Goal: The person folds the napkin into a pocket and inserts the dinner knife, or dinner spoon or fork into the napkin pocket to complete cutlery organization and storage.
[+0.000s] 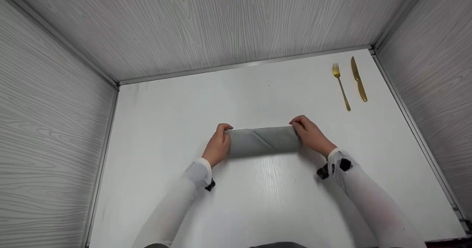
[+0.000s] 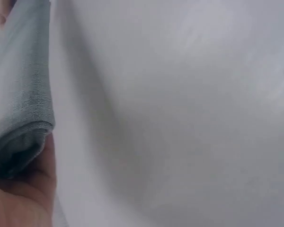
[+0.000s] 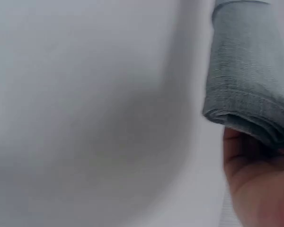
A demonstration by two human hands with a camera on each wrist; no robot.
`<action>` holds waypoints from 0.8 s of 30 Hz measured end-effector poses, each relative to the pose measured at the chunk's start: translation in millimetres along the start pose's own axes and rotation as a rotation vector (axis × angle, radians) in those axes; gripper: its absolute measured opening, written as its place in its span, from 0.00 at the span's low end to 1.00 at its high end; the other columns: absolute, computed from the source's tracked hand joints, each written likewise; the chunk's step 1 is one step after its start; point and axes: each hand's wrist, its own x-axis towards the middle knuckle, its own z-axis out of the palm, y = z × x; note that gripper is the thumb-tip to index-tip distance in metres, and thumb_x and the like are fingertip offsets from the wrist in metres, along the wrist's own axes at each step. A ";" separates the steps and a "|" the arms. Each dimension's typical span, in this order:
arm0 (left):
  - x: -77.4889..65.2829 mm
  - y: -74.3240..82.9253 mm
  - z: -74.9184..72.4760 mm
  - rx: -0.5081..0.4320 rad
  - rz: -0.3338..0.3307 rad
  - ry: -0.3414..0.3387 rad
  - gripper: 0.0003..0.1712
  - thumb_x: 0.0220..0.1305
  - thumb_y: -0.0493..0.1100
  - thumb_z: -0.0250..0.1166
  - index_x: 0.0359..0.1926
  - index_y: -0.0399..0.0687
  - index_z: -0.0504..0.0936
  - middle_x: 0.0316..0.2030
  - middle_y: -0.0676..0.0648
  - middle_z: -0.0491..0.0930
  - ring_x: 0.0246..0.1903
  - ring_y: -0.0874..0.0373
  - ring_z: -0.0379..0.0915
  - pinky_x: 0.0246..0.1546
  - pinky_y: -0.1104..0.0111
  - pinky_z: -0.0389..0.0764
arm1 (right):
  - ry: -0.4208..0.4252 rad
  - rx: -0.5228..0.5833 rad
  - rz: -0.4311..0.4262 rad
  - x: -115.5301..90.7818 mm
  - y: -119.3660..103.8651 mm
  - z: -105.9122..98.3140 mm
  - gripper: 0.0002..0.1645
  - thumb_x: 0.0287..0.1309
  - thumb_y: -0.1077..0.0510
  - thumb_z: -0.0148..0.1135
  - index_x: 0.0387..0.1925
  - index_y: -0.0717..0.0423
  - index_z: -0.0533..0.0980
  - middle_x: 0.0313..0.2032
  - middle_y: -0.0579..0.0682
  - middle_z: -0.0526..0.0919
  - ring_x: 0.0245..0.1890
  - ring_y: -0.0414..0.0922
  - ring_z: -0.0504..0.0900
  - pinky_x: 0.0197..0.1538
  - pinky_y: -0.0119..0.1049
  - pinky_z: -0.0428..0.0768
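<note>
A grey cloth napkin [image 1: 263, 142], folded and rolled into a flat bundle, spans the gap between both hands, with a slanting fold across its front. My left hand [image 1: 218, 145] grips its left end, thumb and fingers around the edge. At the other end, my right hand [image 1: 311, 134] holds it the same way. The left wrist view shows the rolled layers of the napkin [image 2: 26, 94] end-on above the palm. In the right wrist view the napkin's [image 3: 248, 61] layered open end rests against the fingers, and a shadow falls on the table beside it.
A gold fork [image 1: 341, 87] and a gold knife [image 1: 358, 79] lie side by side at the back right of the white table [image 1: 166, 111]. Wood-grain panels [image 1: 221, 23] wall the table at the back, left and right.
</note>
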 end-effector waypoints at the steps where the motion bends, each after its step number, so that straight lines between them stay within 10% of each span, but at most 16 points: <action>1: 1.8 0.9 0.5 -0.013 -0.032 -0.006 0.19 0.79 0.42 0.37 0.63 0.48 0.67 0.63 0.40 0.75 0.65 0.49 0.70 0.66 0.54 0.69 | -0.017 0.025 0.025 1.5 -0.3 -1.5 0.24 0.79 0.43 0.49 0.61 0.55 0.71 0.56 0.55 0.76 0.53 0.51 0.73 0.56 0.47 0.71; 11: 16.1 -9.9 9.2 0.168 -0.185 -0.034 0.20 0.80 0.42 0.39 0.62 0.44 0.70 0.58 0.40 0.80 0.57 0.48 0.77 0.58 0.55 0.75 | -0.016 -0.060 0.097 19.5 1.5 5.0 0.23 0.70 0.52 0.64 0.60 0.60 0.73 0.49 0.57 0.76 0.48 0.51 0.74 0.50 0.44 0.73; 18: 20.6 -13.7 13.9 0.443 -0.113 0.005 0.15 0.78 0.41 0.48 0.54 0.41 0.78 0.47 0.41 0.80 0.41 0.47 0.81 0.43 0.56 0.82 | 0.073 -0.179 0.102 28.7 -0.6 14.3 0.15 0.71 0.54 0.62 0.52 0.59 0.77 0.47 0.56 0.78 0.46 0.52 0.75 0.51 0.47 0.74; 24: 13.7 -13.5 14.2 0.683 0.109 0.052 0.20 0.80 0.43 0.49 0.66 0.44 0.76 0.63 0.39 0.72 0.57 0.44 0.75 0.56 0.56 0.79 | 0.164 -0.373 -0.027 24.0 0.5 21.4 0.17 0.73 0.52 0.60 0.53 0.61 0.78 0.51 0.59 0.79 0.52 0.56 0.77 0.56 0.52 0.76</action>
